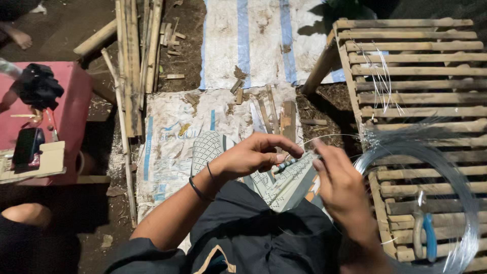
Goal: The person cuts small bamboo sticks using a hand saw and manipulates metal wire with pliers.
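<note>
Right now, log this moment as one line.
left hand: pinching thin stick | right hand: holding wire | wire coil: on bamboo rack

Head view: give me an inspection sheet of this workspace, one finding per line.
Surface: bamboo slat rack at right; dirt ground with woven sacks spread below.
Job's things: thin striped stick pinched between both hands; coil of thin wire lying on the rack, a strand leading toward the hands.
Clutter: bamboo offcuts on the sacks; long bamboo strips on the ground; blue-handled pliers on the rack.
Hands: left hand and right hand both closed on the stick.
Cables: nothing seen besides the wire.
Surroundings: red stool with a black cloth and phone; another person's bare foot at top left.
</note>
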